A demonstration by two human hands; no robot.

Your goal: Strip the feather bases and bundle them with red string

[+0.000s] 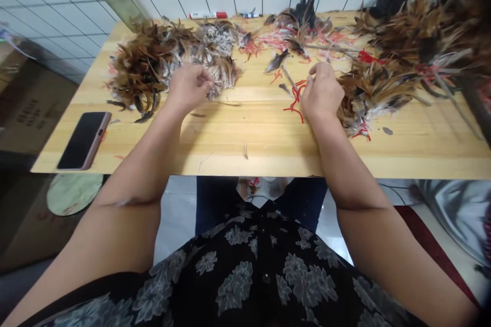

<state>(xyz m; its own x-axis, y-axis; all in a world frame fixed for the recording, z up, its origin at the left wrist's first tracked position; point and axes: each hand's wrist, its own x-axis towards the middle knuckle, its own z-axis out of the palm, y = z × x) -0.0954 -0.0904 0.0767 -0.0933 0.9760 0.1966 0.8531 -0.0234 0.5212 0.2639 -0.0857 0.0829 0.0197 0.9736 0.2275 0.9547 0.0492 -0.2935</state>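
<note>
My left hand (190,87) is at the front edge of a heap of brown feathers (140,61) with pale quill ends. Its fingers are drawn together in a pinch, and whatever lies between them is too small to make out. Curled closed, my right hand (322,91) rests beside a second pile of brown feathers (378,84). Short red strings (296,94) lie just left of that hand; its fingertips are partly hidden, so their contents cannot be told. A loose dark feather (276,61) lies between the two heaps.
On the wooden table (238,138) a phone (84,140) lies at the left edge. A red-capped marker (209,15) and a blue marker (250,15) lie along the tiled wall. Larger feathers (418,25) crowd the back right. Cardboard boxes (34,107) stand left of the table.
</note>
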